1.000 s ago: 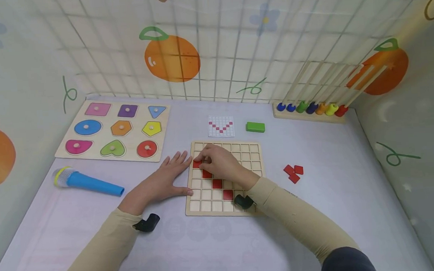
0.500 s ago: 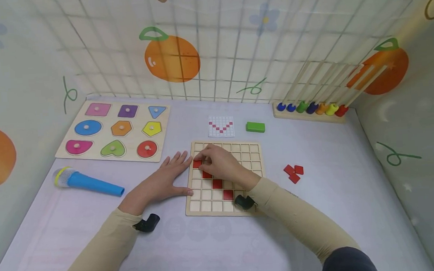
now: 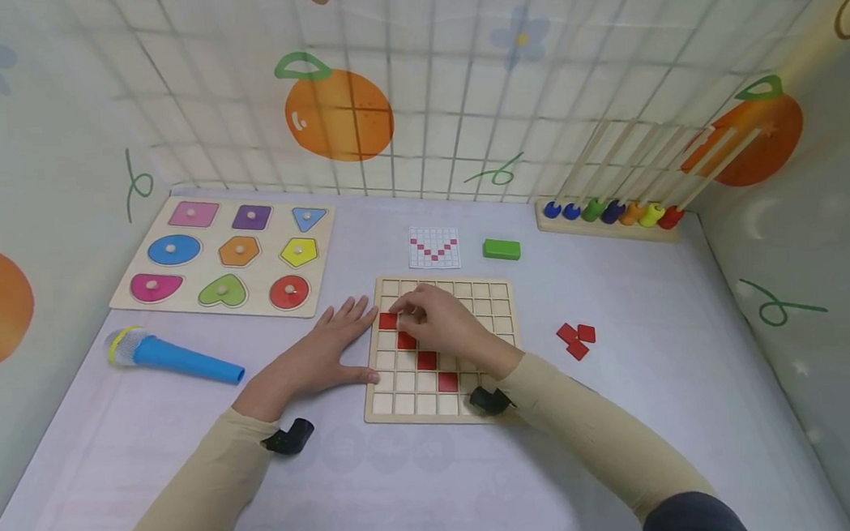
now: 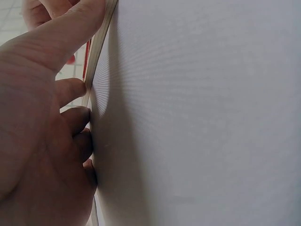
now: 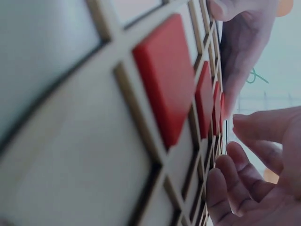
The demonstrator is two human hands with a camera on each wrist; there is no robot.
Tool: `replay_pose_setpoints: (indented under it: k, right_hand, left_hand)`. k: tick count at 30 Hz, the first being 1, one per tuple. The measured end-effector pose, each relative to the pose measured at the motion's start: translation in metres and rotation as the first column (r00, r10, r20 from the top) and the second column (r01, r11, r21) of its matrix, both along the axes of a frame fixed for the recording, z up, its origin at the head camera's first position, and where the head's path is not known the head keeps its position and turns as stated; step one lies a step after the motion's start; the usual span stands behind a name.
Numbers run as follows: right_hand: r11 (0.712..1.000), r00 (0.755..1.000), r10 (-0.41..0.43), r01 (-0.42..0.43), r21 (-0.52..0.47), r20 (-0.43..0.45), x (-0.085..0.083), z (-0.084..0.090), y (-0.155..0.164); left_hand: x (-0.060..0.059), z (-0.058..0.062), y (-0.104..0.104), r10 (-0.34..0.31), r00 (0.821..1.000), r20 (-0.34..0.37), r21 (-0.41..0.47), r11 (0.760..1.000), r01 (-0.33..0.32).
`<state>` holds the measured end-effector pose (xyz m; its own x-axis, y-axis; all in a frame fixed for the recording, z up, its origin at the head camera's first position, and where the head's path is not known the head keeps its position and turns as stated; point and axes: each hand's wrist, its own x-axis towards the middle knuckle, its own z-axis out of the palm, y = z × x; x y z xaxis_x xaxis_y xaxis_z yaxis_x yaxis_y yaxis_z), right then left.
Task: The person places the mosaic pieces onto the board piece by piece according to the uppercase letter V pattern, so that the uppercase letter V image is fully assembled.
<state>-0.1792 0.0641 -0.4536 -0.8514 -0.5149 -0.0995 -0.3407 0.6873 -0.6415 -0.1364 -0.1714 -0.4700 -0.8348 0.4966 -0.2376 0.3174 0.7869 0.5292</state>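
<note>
- Table (image 3: pixel 424 493): pale cloth; a wooden grid board (image 3: pixel 441 350) sits in the middle, straight ahead of the person.
- Grid board: four red tiles run in a downward diagonal from the upper left cell; top red tile (image 3: pixel 388 321) is at the left edge, second row.
- Left hand (image 3: pixel 321 353): flat on the cloth, fingers straight and relaxed, pressed against the board's left edge (steadying it, I judge); holds nothing.
- Right hand (image 3: pixel 439 321): over the board's upper left, fingers curled, tips beside the top tile; whether it pinches a tile I cannot tell.
- Pattern card (image 3: pixel 434 247): behind the board, shows a red V.
- Spare tiles (image 3: pixel 576 339): three, lying right of the board, well apart from both hands.
- Step in hand, by my reading: seating the left arm of the V. The next move calls for fetching a spare tile and starting the right arm upward.
</note>
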Motion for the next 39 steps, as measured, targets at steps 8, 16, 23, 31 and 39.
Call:
replay_pose_setpoints:
  k: [8,16,23,31,39]
  right_hand:
    - [0.999,1.0,-0.03,0.031,-0.027,0.008,0.004,0.002,0.011]
    - [0.999,0.999,-0.043,0.043,-0.016,0.013,0.01,0.006,0.027]
    - [0.999,0.999,-0.033,0.033,-0.008,0.008,0.016,0.011,0.042]
    - [0.998,0.998,-0.065,0.065,-0.009,0.002,0.023,0.009,0.06]
    - [0.996,0.996,-0.093,0.092,-0.018,-0.019,0.03,0.011,0.078]
  left_hand:
    - [0.0,0.0,0.0,-0.001,1.0,-0.002,-0.011,1.0,0.001]
    - [0.001,-0.001,0.0,0.003,1.0,-0.004,-0.008,1.0,-0.003]
    - [0.0,-0.001,0.0,0.01,1.0,0.0,-0.006,1.0,-0.01]
    - [0.0,-0.002,0.0,0.011,1.0,-0.003,-0.001,1.0,-0.011]
    - [0.001,-0.002,0.0,0.014,1.0,-0.002,-0.004,1.0,-0.014]
